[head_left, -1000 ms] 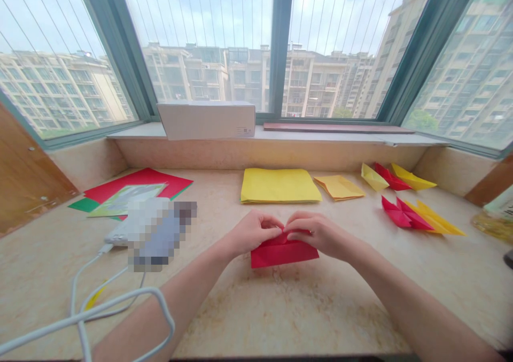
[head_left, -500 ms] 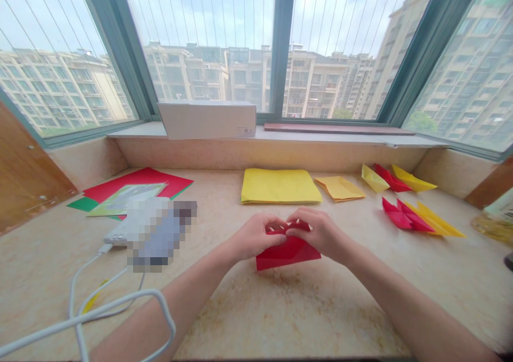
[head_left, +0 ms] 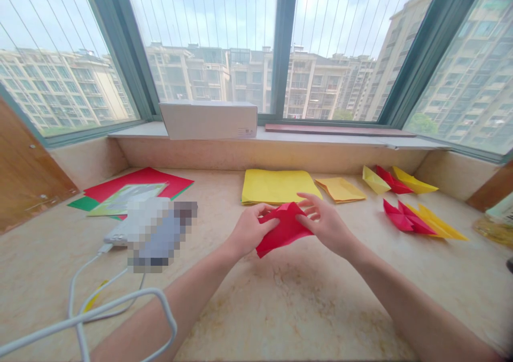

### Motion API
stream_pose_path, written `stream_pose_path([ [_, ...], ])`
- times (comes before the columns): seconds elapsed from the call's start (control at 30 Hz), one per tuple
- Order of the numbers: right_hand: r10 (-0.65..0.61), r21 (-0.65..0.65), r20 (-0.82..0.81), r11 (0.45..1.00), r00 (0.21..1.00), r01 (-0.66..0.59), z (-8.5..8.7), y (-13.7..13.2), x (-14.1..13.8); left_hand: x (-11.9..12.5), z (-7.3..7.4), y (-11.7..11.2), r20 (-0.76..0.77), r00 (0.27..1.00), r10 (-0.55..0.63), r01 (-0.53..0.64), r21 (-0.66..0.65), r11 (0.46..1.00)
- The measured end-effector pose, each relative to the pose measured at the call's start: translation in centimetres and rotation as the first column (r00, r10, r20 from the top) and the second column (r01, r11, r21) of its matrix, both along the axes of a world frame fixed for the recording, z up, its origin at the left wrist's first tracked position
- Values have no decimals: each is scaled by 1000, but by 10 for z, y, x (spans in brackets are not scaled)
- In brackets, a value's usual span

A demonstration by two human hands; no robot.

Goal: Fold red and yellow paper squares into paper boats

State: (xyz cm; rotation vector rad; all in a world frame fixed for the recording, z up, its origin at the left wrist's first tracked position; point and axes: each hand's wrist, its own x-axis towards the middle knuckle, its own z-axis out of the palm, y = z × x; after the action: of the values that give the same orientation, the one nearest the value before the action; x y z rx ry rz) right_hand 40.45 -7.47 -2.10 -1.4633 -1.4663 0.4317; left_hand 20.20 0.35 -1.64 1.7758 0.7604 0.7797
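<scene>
Between my hands a folded piece of red paper (head_left: 282, 228) is held up above the counter, tilted, with its left corner lowest. My left hand (head_left: 253, 228) grips its left side, thumb across the near face and fingers behind. At its right edge, my right hand (head_left: 324, 224) has the thumb against the near face; its index finger is lifted and spread, and the other fingertips are partly behind the paper. Just beyond lies a stack of yellow paper (head_left: 278, 185), with a folded orange-yellow sheet (head_left: 340, 189) to its right.
Folded paper boats in red (head_left: 406, 217) and yellow (head_left: 414, 180) stand at the right. Red and green sheets (head_left: 140, 180) lie at the left, near a white device (head_left: 146, 223) and a blurred-out object (head_left: 162, 239). A white cable (head_left: 120, 300) loops over my left forearm. A white box (head_left: 208, 120) rests on the sill.
The red paper has been raised and tilted, its right side going up. My right hand's fingers have spread apart from their earlier pinch at the top edge.
</scene>
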Motion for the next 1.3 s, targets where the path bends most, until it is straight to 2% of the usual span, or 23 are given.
stream_pose_path([
  [0.17,140,-95,-150,983,979,-155,-1,3,5,1,-1,4,121,986,115,-108,-59,992],
  [0.27,123,-75,-135,988,983,-134,1,3,4,2,0,4,171,975,141,-124,-101,987],
  [0.43,-45,30,53,999,998,43,2,2,3,4,0,0,201,976,82,-40,-203,978],
  [0.57,-110,224,328,974,938,36,2,-1,2,4,0,-3,149,989,4,10,-95,995],
  [0.7,-139,244,495,970,857,17,4,-7,-5,4,-1,-6,110,991,-78,80,-18,997],
  [0.93,-109,273,550,960,828,-55,8,-13,-15,6,-4,-15,16,991,-133,132,22,991],
  [1.03,-107,276,568,959,816,-67,7,-14,-15,8,-4,-18,45,987,-155,155,14,988],
  [1.17,-84,261,623,960,778,-105,5,-14,-15,10,-2,-22,75,989,-124,128,-47,991],
  [1.3,-73,266,648,954,758,-135,3,-14,-17,11,3,-24,144,986,-85,109,-165,980],
])
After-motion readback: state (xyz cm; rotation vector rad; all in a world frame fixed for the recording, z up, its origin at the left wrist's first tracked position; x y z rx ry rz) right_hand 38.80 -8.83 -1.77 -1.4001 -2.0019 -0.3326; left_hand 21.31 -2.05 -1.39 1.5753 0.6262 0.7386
